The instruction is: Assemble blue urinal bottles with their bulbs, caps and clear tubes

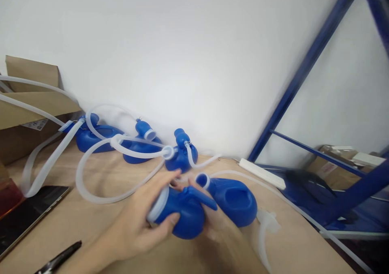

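A rounded blue plastic urinal head (190, 215) is held between my two hands over the table. It has a white collar (159, 205) on its left end and a blue flap (200, 196) sticking out at the top right. My left hand (142, 221) grips the collar side, with the thumb across the front of the blue body. From behind and the right, my right hand (214, 223) wraps round it, its fingers partly hidden. Just beyond lies a blue urinal bottle (234, 199) on its side, its white-ringed mouth towards the left.
More blue bottles (97, 138) with translucent tubes (94, 199) line the wall. A cardboard box (27, 140), a dark phone-like slab (30, 213) and a black pen (60, 257) are left. At right are a white power strip (261, 172), a loose tube end (269, 223) and a blue metal rack (288, 97).
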`<state>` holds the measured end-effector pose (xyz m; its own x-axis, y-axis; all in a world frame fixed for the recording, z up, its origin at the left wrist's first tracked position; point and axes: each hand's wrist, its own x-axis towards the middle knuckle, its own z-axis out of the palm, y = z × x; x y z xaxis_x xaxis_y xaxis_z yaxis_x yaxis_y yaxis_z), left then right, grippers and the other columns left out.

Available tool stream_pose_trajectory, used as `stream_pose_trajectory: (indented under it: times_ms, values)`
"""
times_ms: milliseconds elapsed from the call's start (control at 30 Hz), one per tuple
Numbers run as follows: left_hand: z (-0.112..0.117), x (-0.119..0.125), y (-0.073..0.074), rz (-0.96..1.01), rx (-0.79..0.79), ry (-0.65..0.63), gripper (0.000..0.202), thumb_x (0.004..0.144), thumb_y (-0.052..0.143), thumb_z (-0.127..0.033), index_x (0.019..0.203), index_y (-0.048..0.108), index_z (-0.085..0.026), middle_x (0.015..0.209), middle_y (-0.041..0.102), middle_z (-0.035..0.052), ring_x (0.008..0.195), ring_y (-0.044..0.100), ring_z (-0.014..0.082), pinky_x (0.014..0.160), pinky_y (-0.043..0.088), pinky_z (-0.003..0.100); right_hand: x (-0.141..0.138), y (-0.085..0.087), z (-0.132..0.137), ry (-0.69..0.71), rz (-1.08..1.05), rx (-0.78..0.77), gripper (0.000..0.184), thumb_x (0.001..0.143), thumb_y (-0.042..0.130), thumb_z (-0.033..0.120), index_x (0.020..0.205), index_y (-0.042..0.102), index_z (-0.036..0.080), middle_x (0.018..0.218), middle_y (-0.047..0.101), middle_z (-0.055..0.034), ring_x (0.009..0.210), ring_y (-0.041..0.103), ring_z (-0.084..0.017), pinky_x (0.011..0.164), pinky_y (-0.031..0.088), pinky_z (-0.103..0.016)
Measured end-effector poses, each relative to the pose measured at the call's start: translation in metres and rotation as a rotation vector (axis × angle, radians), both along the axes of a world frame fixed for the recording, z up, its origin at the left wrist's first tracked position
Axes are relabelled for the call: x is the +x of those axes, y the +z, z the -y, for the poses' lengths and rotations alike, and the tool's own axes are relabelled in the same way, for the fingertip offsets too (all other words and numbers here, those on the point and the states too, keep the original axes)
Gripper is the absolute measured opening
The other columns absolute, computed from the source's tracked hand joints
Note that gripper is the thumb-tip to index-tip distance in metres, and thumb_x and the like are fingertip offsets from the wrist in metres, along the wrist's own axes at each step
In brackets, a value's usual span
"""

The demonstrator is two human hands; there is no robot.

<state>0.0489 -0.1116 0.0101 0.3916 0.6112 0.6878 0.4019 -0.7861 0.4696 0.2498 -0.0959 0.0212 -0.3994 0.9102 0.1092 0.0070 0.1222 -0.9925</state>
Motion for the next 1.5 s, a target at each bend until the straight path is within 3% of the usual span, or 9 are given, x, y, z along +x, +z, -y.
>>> stream_pose_trajectory:
  times_ms: [100, 167, 333, 433, 600, 800, 1000, 1200, 1500]
  values:
    - [-0.008, -0.011, 0.018, -0.023, 0.072, 0.143, 0.074, 0.095, 0.066, -0.038, 0.160, 0.032, -0.032, 0.145, 0.061, 0.0125, 0.127, 0.065, 0.0326, 0.108, 0.056, 0.048, -0.003, -0.005, -0.009, 0.037, -0.334, -0.241, 0.079, 0.099, 0.024, 0.079, 0.120, 0.071, 0.019, 0.115, 0.078, -0.0142, 0.117, 0.072, -0.032, 0.104, 0.055, -0.048]
    - [-0.010, -0.017, 0.024, -0.068, 0.168, 0.203, 0.067, 0.096, 0.065, -0.033, 0.156, 0.037, -0.031, 0.142, 0.063, 0.0115, 0.127, 0.065, 0.0310, 0.106, 0.056, 0.045, 0.004, 0.000, -0.011, 0.009, -0.399, -0.138, 0.080, 0.097, 0.022, 0.082, 0.124, 0.067, 0.022, 0.123, 0.075, -0.0138, 0.123, 0.068, -0.031, 0.110, 0.050, -0.049]
    - [-0.006, -0.013, 0.023, -0.133, 0.308, 0.173, 0.049, 0.098, 0.061, -0.021, 0.146, 0.050, -0.027, 0.137, 0.067, 0.0118, 0.125, 0.067, 0.0281, 0.103, 0.058, 0.039, 0.025, 0.021, 0.001, -0.013, 0.193, 0.439, 0.057, 0.098, 0.050, 0.071, 0.133, 0.064, 0.028, 0.142, 0.063, -0.0098, 0.137, 0.055, -0.031, 0.118, 0.040, -0.047]
    - [-0.003, -0.003, 0.017, -0.106, 0.299, 0.121, 0.045, 0.099, 0.061, -0.021, 0.143, 0.054, -0.026, 0.136, 0.070, 0.0108, 0.129, 0.066, 0.0287, 0.112, 0.054, 0.045, 0.023, 0.018, 0.004, -0.083, 0.538, 0.688, 0.043, 0.102, 0.054, 0.056, 0.127, 0.064, 0.023, 0.131, 0.065, -0.0140, 0.121, 0.061, -0.032, 0.105, 0.048, -0.047]
    - [0.004, 0.003, 0.016, -0.049, 0.231, 0.065, 0.040, 0.097, 0.064, -0.021, 0.136, 0.059, -0.028, 0.135, 0.072, 0.0073, 0.126, 0.068, 0.0249, 0.114, 0.053, 0.043, 0.018, 0.001, -0.004, -0.040, 0.520, 0.807, 0.037, 0.110, 0.037, 0.044, 0.122, 0.062, 0.019, 0.122, 0.070, -0.0150, 0.113, 0.066, -0.028, 0.097, 0.052, -0.041]
    - [0.005, -0.005, 0.028, -0.058, 0.209, 0.062, 0.038, 0.091, 0.070, -0.026, 0.129, 0.063, -0.029, 0.124, 0.077, 0.0067, 0.116, 0.074, 0.0265, 0.100, 0.062, 0.038, 0.023, 0.010, 0.000, 0.021, 0.555, 0.679, 0.044, 0.109, 0.036, 0.054, 0.114, 0.066, 0.023, 0.108, 0.073, -0.0090, 0.098, 0.067, -0.026, 0.090, 0.051, -0.036]
    - [0.002, -0.005, 0.024, -0.110, 0.308, 0.016, 0.035, 0.093, 0.062, -0.015, 0.127, 0.066, -0.024, 0.128, 0.072, 0.0122, 0.115, 0.073, 0.0247, 0.096, 0.063, 0.032, 0.019, 0.012, 0.006, 0.005, 0.491, 0.583, 0.057, 0.107, 0.025, 0.064, 0.107, 0.067, 0.025, 0.103, 0.068, -0.0083, 0.094, 0.063, -0.025, 0.087, 0.052, -0.038]
    - [0.004, -0.004, 0.027, -0.088, 0.303, -0.003, 0.031, 0.093, 0.061, -0.012, 0.121, 0.068, -0.024, 0.128, 0.070, 0.0112, 0.114, 0.072, 0.0238, 0.096, 0.062, 0.032, 0.017, 0.011, 0.009, -0.012, 0.400, 0.389, 0.047, 0.109, 0.031, 0.056, 0.113, 0.068, 0.028, 0.101, 0.069, -0.0053, 0.097, 0.063, -0.025, 0.087, 0.051, -0.036]
    - [0.004, -0.002, 0.021, -0.094, 0.335, 0.053, 0.027, 0.094, 0.060, -0.011, 0.118, 0.065, -0.023, 0.120, 0.068, 0.0107, 0.104, 0.072, 0.0211, 0.087, 0.061, 0.031, 0.013, 0.014, 0.017, -0.008, 0.409, 0.399, 0.039, 0.109, 0.034, 0.052, 0.102, 0.063, 0.027, 0.096, 0.067, -0.0029, 0.093, 0.064, -0.023, 0.085, 0.051, -0.035]
